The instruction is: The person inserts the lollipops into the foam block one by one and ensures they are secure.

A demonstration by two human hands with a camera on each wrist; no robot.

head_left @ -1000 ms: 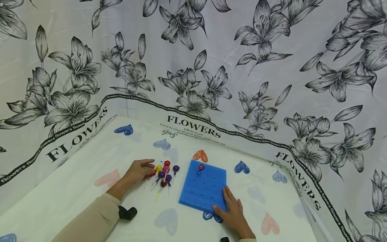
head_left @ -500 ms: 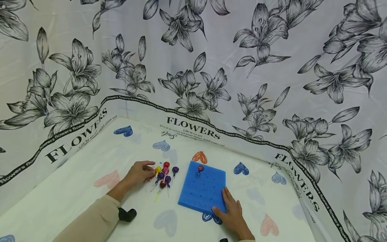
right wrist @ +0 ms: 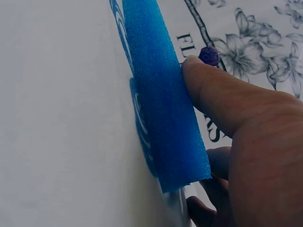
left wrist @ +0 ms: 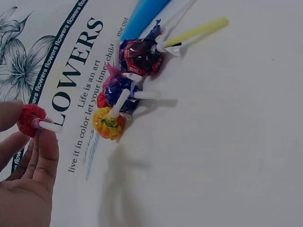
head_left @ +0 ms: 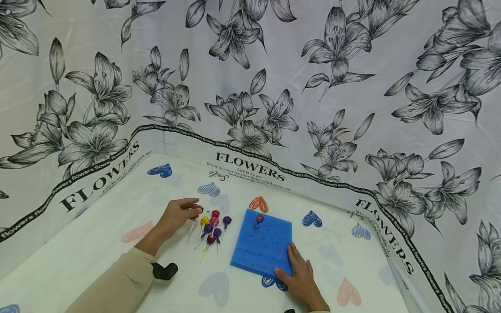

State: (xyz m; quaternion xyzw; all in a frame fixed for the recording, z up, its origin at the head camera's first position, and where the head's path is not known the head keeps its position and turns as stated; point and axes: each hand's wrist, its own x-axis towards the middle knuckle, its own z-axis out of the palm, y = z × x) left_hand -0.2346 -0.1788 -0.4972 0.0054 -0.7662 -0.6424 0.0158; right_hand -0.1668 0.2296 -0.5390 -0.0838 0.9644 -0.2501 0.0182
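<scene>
My left hand (head_left: 178,216) pinches a red-wrapped lollipop (left wrist: 31,119) by its candy head, the white stick pointing down in the head view. It is raised beside a cluster of lollipops, among them a yellow one (head_left: 204,220), purple ones (head_left: 227,220) and a dark red one with a yellow stick (left wrist: 199,32). On the right lies a blue foam block (head_left: 261,243) with small holes in its top. One lollipop (head_left: 260,218) stands upright near its far edge. My right hand (head_left: 300,278) rests at the block's near right corner, thumb at the front edge, fingers along the right side.
A white cloth (head_left: 164,234) printed with hearts covers the table. Behind rises a flower-patterned backdrop (head_left: 250,108) with a black lettered band. Black straps or devices (head_left: 165,271) sit at the wrists.
My left hand has lifted the red lollipop up and slightly away from the cluster; earlier it was low at the cluster's left side. The right hand and foam block stay put.
</scene>
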